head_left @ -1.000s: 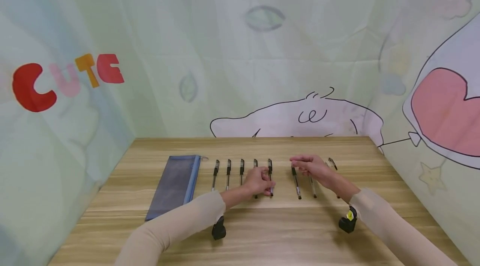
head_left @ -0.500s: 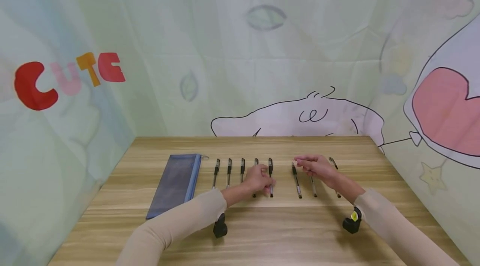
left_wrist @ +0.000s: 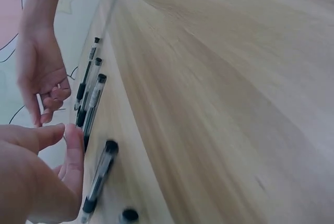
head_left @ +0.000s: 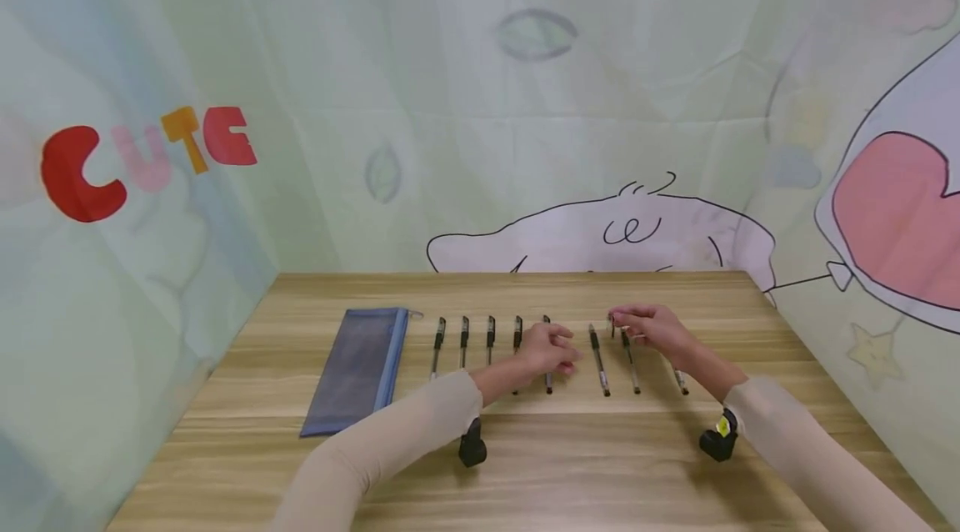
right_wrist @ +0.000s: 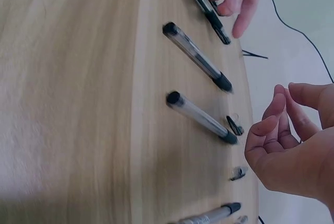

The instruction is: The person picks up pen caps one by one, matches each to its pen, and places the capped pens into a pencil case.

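Note:
In the head view, several capped black gel pens [head_left: 491, 340] lie in a row left of centre. My left hand [head_left: 551, 348] is over the rightmost capped pen [head_left: 548, 382], fingers pointing right and holding nothing. To the right lie three uncapped pens, including one nearest the left hand [head_left: 599, 361] and a middle one [head_left: 632, 365]. My right hand [head_left: 656, 328] hovers with loosely bent fingers by the far end of the middle pen. Below its fingertips a loose pen cap [right_wrist: 235, 125] lies on the table; no object shows between thumb and fingers in the right wrist view.
A blue mesh zip pouch [head_left: 356, 369] lies flat at the left of the wooden table [head_left: 570, 465]. More loose caps [right_wrist: 238, 173] lie near the far edge, beside the rightmost uncapped pen [right_wrist: 209, 216]. A printed curtain [head_left: 450, 140] hangs behind the table.
My left hand has come off the rightmost capped pen and shifted right. The right hand has moved right, away from the first uncapped pen's tip, toward the loose cap. The camera view has turned slightly.

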Motion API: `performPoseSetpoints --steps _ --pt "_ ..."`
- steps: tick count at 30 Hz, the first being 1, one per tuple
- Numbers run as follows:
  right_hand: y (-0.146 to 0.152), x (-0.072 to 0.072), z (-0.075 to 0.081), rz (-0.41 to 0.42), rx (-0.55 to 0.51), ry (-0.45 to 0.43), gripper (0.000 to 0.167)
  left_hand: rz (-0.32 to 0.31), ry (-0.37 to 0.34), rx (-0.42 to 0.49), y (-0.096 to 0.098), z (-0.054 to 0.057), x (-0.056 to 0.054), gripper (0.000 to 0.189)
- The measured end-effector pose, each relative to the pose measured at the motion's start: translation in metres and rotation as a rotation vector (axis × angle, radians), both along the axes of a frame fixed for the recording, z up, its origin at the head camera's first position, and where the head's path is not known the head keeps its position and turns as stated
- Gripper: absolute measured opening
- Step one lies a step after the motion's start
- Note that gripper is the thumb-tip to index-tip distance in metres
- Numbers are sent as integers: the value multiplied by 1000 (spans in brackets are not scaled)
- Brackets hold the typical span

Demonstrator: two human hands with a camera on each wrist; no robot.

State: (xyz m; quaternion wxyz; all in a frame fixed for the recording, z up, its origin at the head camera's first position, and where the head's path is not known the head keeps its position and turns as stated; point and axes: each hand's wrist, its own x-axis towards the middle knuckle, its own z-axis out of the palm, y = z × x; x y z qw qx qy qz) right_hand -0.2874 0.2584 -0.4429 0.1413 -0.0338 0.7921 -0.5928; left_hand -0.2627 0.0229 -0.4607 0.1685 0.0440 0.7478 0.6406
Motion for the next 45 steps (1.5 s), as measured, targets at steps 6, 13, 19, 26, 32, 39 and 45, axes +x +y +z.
performPoseSetpoints --steps 6,13,19,26,32,39,45 --pt "6 6 1 -7 -27 -4 44 -4 -4 -19 20 -10 4 47" --pt "8 11 -5 -23 -36 -3 37 17 78 -155 29 -17 6 51" --pt "10 11 -5 -29 -40 1 40 24 218 -352 38 -16 5 46" --pt "14 13 -6 -40 -63 -9 26 11 267 -485 48 -11 2 25" --pt "18 14 -6 -55 -46 -14 19 6 258 -503 49 -7 -1 12" --pt "21 15 -3 -70 -21 -20 27 -7 222 -516 46 -3 -1 32" --pt "23 19 0 -71 -11 -23 25 -1 112 -339 41 2 1 21"
